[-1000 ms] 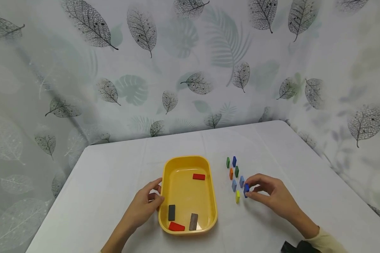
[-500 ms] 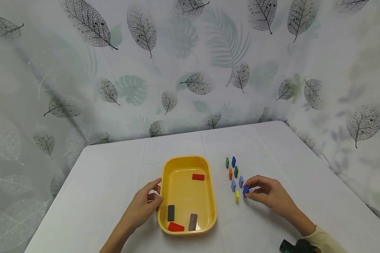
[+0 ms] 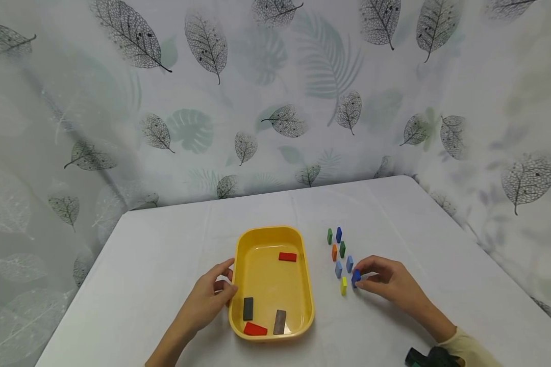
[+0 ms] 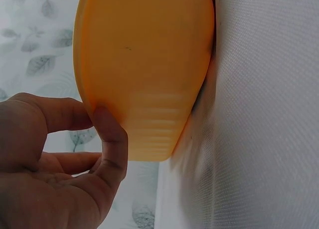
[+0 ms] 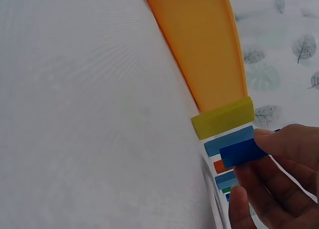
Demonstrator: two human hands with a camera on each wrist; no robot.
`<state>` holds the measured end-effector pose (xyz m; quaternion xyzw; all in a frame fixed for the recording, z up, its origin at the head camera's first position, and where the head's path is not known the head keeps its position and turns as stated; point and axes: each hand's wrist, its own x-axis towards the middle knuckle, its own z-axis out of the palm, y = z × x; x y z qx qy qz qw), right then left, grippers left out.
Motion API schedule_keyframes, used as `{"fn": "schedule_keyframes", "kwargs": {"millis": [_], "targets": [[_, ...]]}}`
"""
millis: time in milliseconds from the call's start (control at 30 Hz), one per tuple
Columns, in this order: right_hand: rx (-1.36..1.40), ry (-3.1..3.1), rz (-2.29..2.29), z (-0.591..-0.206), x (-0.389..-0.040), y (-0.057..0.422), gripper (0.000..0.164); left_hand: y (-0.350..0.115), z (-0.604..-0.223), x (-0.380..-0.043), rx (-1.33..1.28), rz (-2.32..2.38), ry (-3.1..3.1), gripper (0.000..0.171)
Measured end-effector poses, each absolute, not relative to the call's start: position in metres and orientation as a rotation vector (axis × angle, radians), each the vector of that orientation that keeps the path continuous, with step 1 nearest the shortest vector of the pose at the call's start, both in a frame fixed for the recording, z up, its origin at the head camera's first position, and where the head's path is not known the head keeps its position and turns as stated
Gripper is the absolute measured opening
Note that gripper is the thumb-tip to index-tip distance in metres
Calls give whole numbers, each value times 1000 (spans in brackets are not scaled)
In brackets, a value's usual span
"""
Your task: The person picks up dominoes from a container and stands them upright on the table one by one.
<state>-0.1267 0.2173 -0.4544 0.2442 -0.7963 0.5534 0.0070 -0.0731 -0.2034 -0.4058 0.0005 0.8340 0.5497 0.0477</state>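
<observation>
My left hand (image 3: 211, 293) grips the left rim of a yellow tray (image 3: 309, 285), with thumb and fingertips at its edge. The tray's outer wall (image 4: 149, 64) fills much of the left wrist view. In my right hand (image 3: 392, 281) a dark blue domino block (image 5: 242, 152) is pinched between thumb and fingers, upright and close over the cloth. It stands at the near end of two short rows of upright blocks, beside a yellow block (image 3: 344, 286) and a light blue block (image 3: 350, 263). Part of the held block is hidden by my thumb.
Inside the tray lie two red blocks (image 3: 255, 329), a black block (image 3: 248, 309) and a brown block (image 3: 280, 322). Farther back in the rows stand an orange block (image 3: 334, 253), green blocks (image 3: 342, 249) and another dark blue block (image 3: 339, 235). A leaf-patterned curtain (image 3: 266, 92) surrounds the table.
My right hand and the dark blue block have shifted very slightly down and toward me. The left hand, the tray and the other blocks stay where they were.
</observation>
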Motion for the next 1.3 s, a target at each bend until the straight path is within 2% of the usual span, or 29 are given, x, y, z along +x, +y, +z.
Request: {"fn": "schedule_keyframes", "kwargs": {"millis": [800, 1100, 1300], "targets": [[810, -2555, 1779, -462, -127, 220, 31, -205, -409, -72, 14, 1657, 2557, 60], [678, -2642, 1388, -424, -109, 213, 46, -204, -408, -71, 25, 1653, 2553, 61], [873, -2468, 1380, -393, -105, 177, 38, -204, -408, -71, 6, 1651, 2560, 60]]}}
